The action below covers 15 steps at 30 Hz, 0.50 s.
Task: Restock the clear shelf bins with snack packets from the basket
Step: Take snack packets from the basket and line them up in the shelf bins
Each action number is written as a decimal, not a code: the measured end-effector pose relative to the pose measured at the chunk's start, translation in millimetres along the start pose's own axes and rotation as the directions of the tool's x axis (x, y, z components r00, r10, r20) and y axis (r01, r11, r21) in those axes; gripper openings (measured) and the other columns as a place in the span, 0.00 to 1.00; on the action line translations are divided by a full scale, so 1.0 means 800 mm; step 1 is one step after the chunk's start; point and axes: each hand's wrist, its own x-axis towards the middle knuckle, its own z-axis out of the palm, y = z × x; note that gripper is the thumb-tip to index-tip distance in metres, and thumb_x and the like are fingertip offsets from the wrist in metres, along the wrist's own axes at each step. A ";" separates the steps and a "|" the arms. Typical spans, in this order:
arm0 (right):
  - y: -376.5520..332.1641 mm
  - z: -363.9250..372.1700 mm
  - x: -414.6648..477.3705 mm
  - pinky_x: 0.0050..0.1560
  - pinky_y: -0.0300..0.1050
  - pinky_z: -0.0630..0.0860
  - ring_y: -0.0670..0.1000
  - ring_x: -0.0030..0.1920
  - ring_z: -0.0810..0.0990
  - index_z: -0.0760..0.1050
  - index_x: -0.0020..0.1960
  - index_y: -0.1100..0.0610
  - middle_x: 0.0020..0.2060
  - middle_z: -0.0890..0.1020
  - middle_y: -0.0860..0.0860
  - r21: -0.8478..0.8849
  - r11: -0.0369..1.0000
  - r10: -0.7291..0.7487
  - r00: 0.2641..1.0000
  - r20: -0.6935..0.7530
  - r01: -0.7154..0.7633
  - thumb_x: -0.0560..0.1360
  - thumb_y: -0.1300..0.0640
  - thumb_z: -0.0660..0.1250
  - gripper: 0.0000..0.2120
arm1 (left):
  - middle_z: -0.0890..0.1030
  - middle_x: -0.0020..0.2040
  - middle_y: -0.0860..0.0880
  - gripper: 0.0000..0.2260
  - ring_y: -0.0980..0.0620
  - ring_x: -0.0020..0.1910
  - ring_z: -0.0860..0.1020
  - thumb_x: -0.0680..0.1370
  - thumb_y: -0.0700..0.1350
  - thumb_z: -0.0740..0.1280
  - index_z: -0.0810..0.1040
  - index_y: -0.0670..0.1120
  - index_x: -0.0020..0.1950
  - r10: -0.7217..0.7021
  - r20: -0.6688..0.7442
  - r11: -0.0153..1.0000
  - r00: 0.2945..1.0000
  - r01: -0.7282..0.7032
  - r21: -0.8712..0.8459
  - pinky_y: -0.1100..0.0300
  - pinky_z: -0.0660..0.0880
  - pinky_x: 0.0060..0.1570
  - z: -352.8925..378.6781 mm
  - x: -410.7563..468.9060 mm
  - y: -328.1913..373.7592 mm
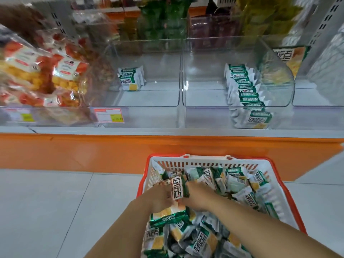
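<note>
shop aisle, pale tiled floor [55, 202], orange shelf base [74, 151] running behind the basket [204, 161]. the basket sat on the floor against that base, red rim, white slotted walls, heaped with green-and-white snack packets [202, 239]. both my hands were down inside the basket near its far-left corner. my left hand [160, 199] and right hand [198, 199] had fingers curled on either side of one upright packet [177, 187], gripping it between them. it was a bit blurred, so i couldn't tell the exact finger placement. straight above the basket, on the shelf, stood a clear bin [204, 81] with a row of packets [245, 94] lined up on edge along its right side. up and left of the basket, a second clear bin [158, 71] held a small stack [131, 79] of the same packets at its back left. further left of the basket, orange-red snack bags [42, 71] filled another bin, with a price tag [108, 114] on the shelf front beside them.
</note>
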 end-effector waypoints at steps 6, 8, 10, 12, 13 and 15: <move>-0.005 0.023 0.045 0.57 0.52 0.76 0.57 0.60 0.76 0.59 0.72 0.54 0.64 0.74 0.56 0.168 0.982 0.090 0.995 -0.033 -0.083 0.68 0.44 0.72 0.39 | 0.71 0.70 0.44 0.19 0.48 0.61 0.73 0.81 0.42 0.59 0.65 0.47 0.72 0.003 -0.048 0.994 0.999 -0.008 -0.113 0.58 0.70 0.58 -0.007 -0.004 -0.002; -0.012 0.009 0.039 0.53 0.49 0.77 0.54 0.55 0.78 0.61 0.70 0.58 0.59 0.77 0.55 0.243 0.966 0.093 0.995 -0.026 -0.084 0.66 0.47 0.75 0.40 | 0.70 0.70 0.44 0.20 0.47 0.64 0.72 0.80 0.42 0.59 0.64 0.48 0.73 0.005 -0.067 0.991 0.998 -0.014 -0.135 0.59 0.69 0.58 -0.006 -0.003 -0.001; -0.018 -0.005 0.030 0.50 0.46 0.77 0.52 0.52 0.78 0.63 0.67 0.60 0.56 0.79 0.55 0.337 0.936 0.113 0.993 -0.023 -0.099 0.67 0.53 0.76 0.34 | 0.67 0.73 0.44 0.23 0.46 0.68 0.69 0.80 0.43 0.59 0.61 0.47 0.75 0.004 -0.080 0.990 0.997 -0.016 -0.143 0.59 0.67 0.62 -0.005 -0.004 0.001; -0.020 -0.017 0.020 0.53 0.48 0.77 0.54 0.51 0.80 0.66 0.64 0.60 0.53 0.80 0.56 0.386 0.918 0.112 0.993 -0.036 -0.090 0.67 0.58 0.75 0.29 | 0.70 0.70 0.45 0.23 0.46 0.66 0.71 0.80 0.43 0.60 0.61 0.46 0.75 0.022 -0.136 0.985 0.991 -0.045 -0.169 0.59 0.68 0.62 -0.010 -0.009 0.005; -0.022 -0.026 0.011 0.53 0.48 0.77 0.54 0.51 0.80 0.68 0.64 0.59 0.53 0.81 0.56 0.393 0.917 0.098 0.994 -0.045 -0.072 0.67 0.58 0.74 0.29 | 0.73 0.67 0.45 0.22 0.47 0.62 0.74 0.80 0.43 0.61 0.63 0.46 0.73 0.032 -0.175 0.978 0.984 -0.067 -0.197 0.58 0.71 0.58 -0.015 -0.012 0.007; -0.027 -0.049 -0.013 0.47 0.43 0.77 0.53 0.49 0.81 0.70 0.66 0.57 0.54 0.81 0.54 0.366 0.931 0.024 0.996 -0.086 0.009 0.68 0.59 0.72 0.27 | 0.76 0.62 0.45 0.23 0.49 0.52 0.77 0.78 0.42 0.63 0.63 0.46 0.73 0.037 -0.263 0.957 0.964 -0.110 -0.268 0.58 0.74 0.51 -0.029 -0.020 0.011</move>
